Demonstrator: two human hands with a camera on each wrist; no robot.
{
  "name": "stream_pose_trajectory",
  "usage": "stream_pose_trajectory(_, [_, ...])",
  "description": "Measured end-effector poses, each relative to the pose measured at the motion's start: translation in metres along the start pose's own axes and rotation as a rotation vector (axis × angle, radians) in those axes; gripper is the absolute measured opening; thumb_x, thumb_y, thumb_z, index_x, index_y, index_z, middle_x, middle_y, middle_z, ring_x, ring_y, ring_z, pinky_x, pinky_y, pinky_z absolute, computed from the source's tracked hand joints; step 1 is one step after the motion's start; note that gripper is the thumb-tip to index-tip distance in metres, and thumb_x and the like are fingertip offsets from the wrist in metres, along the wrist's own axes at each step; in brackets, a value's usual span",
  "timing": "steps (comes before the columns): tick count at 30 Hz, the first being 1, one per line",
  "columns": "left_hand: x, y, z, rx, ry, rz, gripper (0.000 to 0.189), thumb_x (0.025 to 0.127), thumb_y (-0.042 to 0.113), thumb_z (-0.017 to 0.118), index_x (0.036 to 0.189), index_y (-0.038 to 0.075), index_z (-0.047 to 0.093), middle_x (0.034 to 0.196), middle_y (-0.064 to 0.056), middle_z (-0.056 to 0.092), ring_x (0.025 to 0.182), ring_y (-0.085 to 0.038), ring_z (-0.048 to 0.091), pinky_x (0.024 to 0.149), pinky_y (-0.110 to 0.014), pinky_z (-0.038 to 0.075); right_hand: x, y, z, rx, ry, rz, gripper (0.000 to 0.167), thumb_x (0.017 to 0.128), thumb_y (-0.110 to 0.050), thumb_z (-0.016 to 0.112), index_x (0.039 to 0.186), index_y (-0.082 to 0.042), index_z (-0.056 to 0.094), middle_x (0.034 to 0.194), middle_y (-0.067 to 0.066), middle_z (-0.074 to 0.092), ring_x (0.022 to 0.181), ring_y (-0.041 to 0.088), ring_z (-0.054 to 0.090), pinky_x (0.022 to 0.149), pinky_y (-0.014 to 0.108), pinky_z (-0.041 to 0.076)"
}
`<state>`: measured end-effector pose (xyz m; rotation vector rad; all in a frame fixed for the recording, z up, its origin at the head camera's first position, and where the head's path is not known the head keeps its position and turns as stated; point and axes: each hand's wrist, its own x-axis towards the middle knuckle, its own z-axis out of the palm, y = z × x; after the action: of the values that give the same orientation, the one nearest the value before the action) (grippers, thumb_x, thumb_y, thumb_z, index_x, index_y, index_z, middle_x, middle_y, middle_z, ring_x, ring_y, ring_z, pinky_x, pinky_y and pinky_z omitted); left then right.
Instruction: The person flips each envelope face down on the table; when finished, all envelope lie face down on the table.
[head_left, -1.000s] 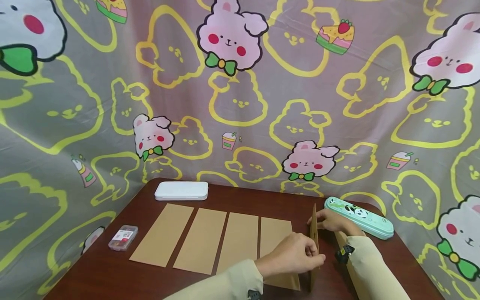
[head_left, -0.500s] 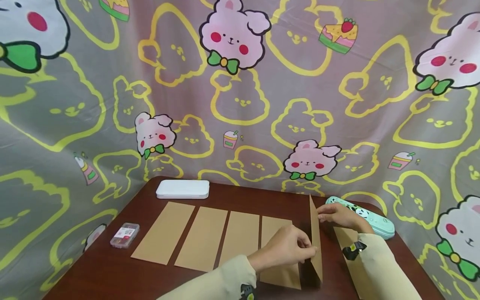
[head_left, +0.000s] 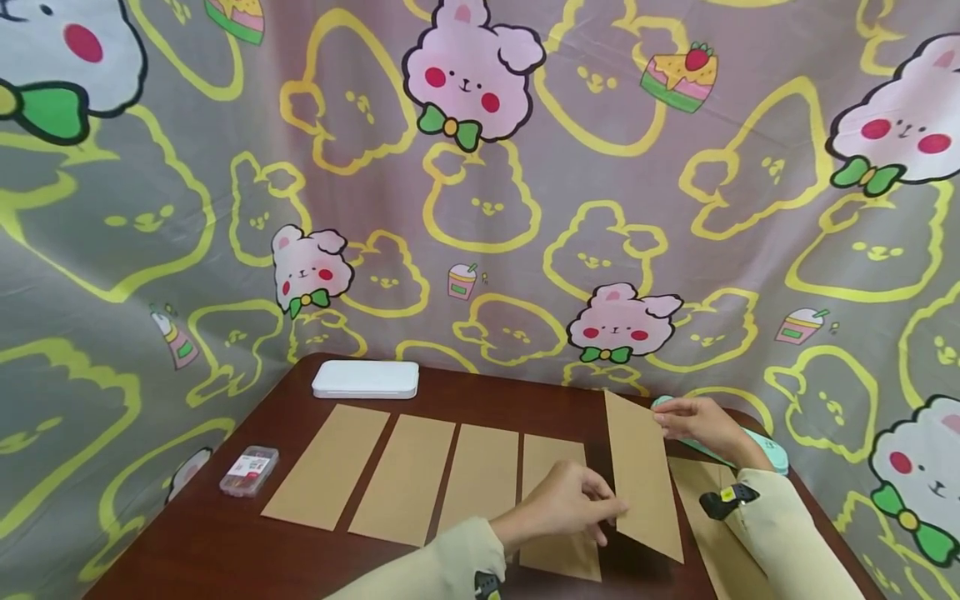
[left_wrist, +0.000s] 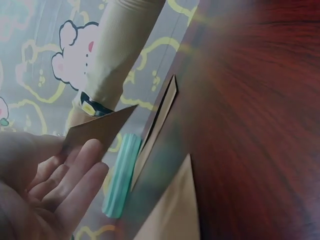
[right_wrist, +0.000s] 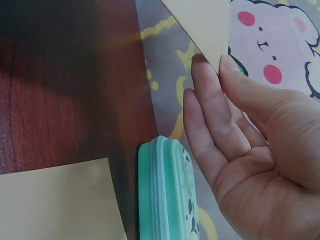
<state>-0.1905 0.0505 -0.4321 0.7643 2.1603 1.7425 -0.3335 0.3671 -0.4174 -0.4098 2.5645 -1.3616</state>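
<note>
A rectangular sheet of brown kraft card (head_left: 645,475) is held up at a tilt over the right part of the table. My right hand (head_left: 705,429) pinches its upper right corner between thumb and fingertips, as the right wrist view shows at the card's corner (right_wrist: 210,35). At the sheet's left edge, my left hand (head_left: 558,504) pinches it; in the left wrist view the card (left_wrist: 100,131) lies between thumb and fingers. A row of several like sheets lies flat to the left, including one sheet (head_left: 543,550) partly under my left hand.
Another brown card piece (head_left: 708,517) lies beneath my right forearm. Behind my right hand is a mint-green panda pencil case (right_wrist: 160,190). A white flat case (head_left: 365,379) stands at the back left, and a small clear plastic box (head_left: 250,472) at the left. Patterned curtain (head_left: 480,333) borders the table.
The held sheet has turned from nearly edge-on to showing its broad face, its near end swinging right. My right hand has moved to its upper right corner; my left hand has shifted slightly left.
</note>
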Motion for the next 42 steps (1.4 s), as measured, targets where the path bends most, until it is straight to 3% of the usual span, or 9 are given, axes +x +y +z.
stream_pose_trajectory(9, [-0.009, -0.015, 0.002, -0.015, -0.033, -0.142, 0.02, 0.094, 0.019, 0.075, 0.079, 0.005, 0.077, 0.068, -0.017, 0.074, 0.044, -0.015, 0.067, 0.045, -0.031, 0.055, -0.003, -0.005, -0.002, 0.032, 0.021, 0.031, 0.046, 0.1, -0.023, 0.068, 0.13, 0.012, 0.062, 0.11, -0.001, 0.076, 0.09, 0.012, 0.075, 0.086, 0.031, 0.061])
stream_pose_trajectory(14, [-0.009, -0.016, 0.004, 0.075, -0.068, -0.19, 0.018, 0.093, 0.018, 0.075, 0.078, 0.008, 0.077, 0.07, -0.008, 0.076, 0.044, -0.015, 0.068, 0.036, -0.022, 0.043, -0.001, -0.005, 0.002, 0.023, 0.019, 0.034, 0.043, 0.099, -0.022, 0.069, 0.126, 0.011, 0.065, 0.108, 0.001, 0.076, 0.087, 0.012, 0.075, 0.084, 0.034, 0.062])
stream_pose_trajectory(17, [-0.009, -0.017, 0.007, 0.153, -0.077, -0.2, 0.018, 0.09, 0.015, 0.076, 0.074, 0.008, 0.076, 0.064, -0.004, 0.074, 0.039, -0.008, 0.062, 0.04, -0.018, 0.041, -0.002, -0.005, 0.008, -0.041, 0.019, 0.034, 0.038, 0.098, -0.021, 0.07, 0.121, 0.01, 0.068, 0.109, 0.008, 0.077, 0.086, 0.016, 0.076, 0.081, 0.036, 0.062])
stream_pose_trajectory(22, [-0.007, -0.019, 0.013, 0.266, -0.125, -0.188, 0.034, 0.088, 0.009, 0.076, 0.056, 0.011, 0.064, 0.048, 0.0, 0.062, 0.033, -0.001, 0.051, 0.046, -0.013, 0.042, -0.004, -0.004, 0.022, -0.207, 0.059, 0.062, 0.03, 0.094, -0.022, 0.075, 0.111, 0.003, 0.075, 0.103, 0.012, 0.078, 0.085, 0.018, 0.072, 0.076, 0.034, 0.06])
stream_pose_trajectory(26, [-0.003, -0.02, 0.016, 0.375, -0.165, -0.174, 0.052, 0.088, 0.009, 0.075, 0.046, 0.016, 0.045, 0.038, 0.003, 0.051, 0.03, -0.002, 0.049, 0.038, -0.014, 0.03, -0.002, -0.001, 0.033, -0.36, 0.105, 0.035, 0.023, 0.091, -0.024, 0.079, 0.101, -0.004, 0.078, 0.093, 0.007, 0.078, 0.084, 0.013, 0.066, 0.073, 0.032, 0.053])
stream_pose_trajectory(29, [0.0, -0.02, 0.018, 0.439, -0.179, -0.196, 0.047, 0.089, 0.011, 0.076, 0.047, 0.015, 0.054, 0.038, 0.003, 0.052, 0.03, -0.004, 0.048, 0.035, -0.016, 0.024, 0.001, 0.003, 0.041, -0.415, 0.112, -0.003, 0.017, 0.089, -0.022, 0.08, 0.093, -0.005, 0.077, 0.086, 0.004, 0.076, 0.081, 0.012, 0.062, 0.071, 0.031, 0.05])
stream_pose_trajectory(34, [0.003, -0.021, 0.02, 0.496, -0.16, -0.227, 0.031, 0.089, 0.014, 0.078, 0.058, 0.012, 0.071, 0.042, 0.0, 0.059, 0.031, -0.003, 0.047, 0.034, -0.016, 0.029, 0.002, 0.008, 0.052, -0.423, 0.11, 0.016, 0.013, 0.089, -0.017, 0.08, 0.088, -0.006, 0.074, 0.081, 0.001, 0.071, 0.077, 0.014, 0.057, 0.068, 0.032, 0.047])
stream_pose_trajectory(37, [0.002, -0.022, 0.022, 0.563, -0.127, -0.188, 0.031, 0.087, 0.017, 0.081, 0.058, 0.013, 0.07, 0.045, 0.003, 0.061, 0.035, 0.0, 0.046, 0.039, -0.015, 0.034, 0.0, 0.01, 0.056, -0.432, 0.102, 0.04, 0.013, 0.089, -0.016, 0.079, 0.088, -0.005, 0.073, 0.081, 0.002, 0.07, 0.076, 0.016, 0.057, 0.067, 0.033, 0.047])
stream_pose_trajectory(42, [0.001, -0.02, 0.026, 0.782, -0.097, -0.074, 0.025, 0.083, 0.029, 0.084, 0.065, 0.022, 0.069, 0.058, 0.019, 0.058, 0.054, 0.004, 0.047, 0.052, -0.013, 0.04, 0.0, 0.008, 0.057, -0.526, 0.125, 0.054, 0.014, 0.089, -0.022, 0.08, 0.086, -0.01, 0.074, 0.081, -0.001, 0.07, 0.076, 0.015, 0.056, 0.073, 0.038, 0.044])
